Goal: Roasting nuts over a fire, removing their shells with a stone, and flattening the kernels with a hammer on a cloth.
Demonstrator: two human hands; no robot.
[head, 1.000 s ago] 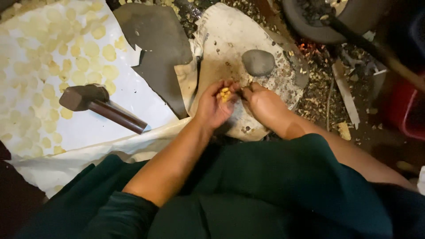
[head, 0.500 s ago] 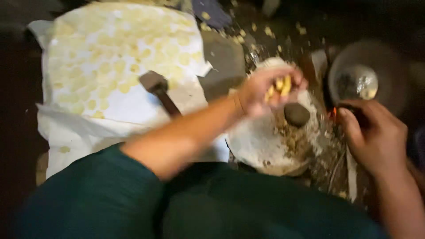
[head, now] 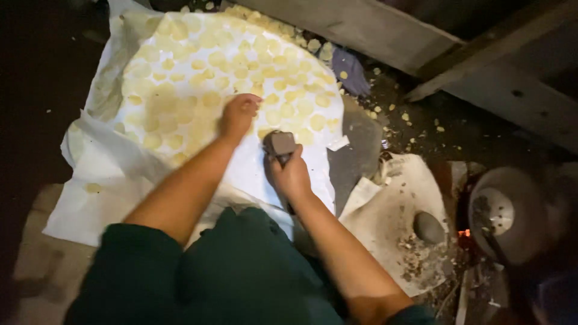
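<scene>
Dim, littered dirt floor [head: 421,129] beneath grey wooden beams [head: 385,30].

No packages, labels, signs or screens show here — none at all.

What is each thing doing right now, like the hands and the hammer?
Left hand: closed, pressing on the white sheet.
Right hand: gripping the hammer.
Hammer: head down on the sheet.
Yellow discs: flat, spread over the sheet.
Grey stone: lying untouched on a slab.
</scene>
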